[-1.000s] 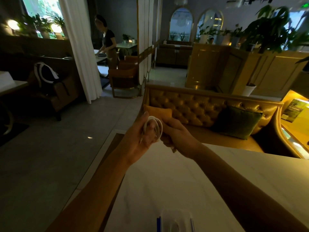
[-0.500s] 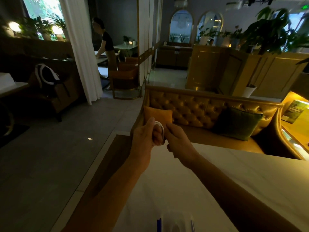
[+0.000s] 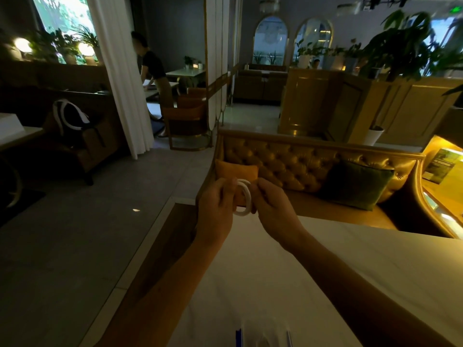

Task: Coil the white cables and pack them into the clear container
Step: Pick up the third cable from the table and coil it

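Right hand (image 3: pixel 273 209) outward, apparently on cable (image 3: pixel 247 196)

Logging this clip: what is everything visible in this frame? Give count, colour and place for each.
white cable coil: one, white, held up between both hands
clear container: one, transparent, on the table at the bottom edge of the view, partly cut off
table: one, pale, under the arms
sofa: one, gold, tufted, beyond the table
orange cushion: one, orange, left end of the sofa
green cushion: one, dark green, further right on the sofa
curtain: one, white, left background
backpack: one, black and white, on a chair at left
person: one, dark top, by a far table
left hand: holds the coil's left side
right hand: pinches the coil's right side
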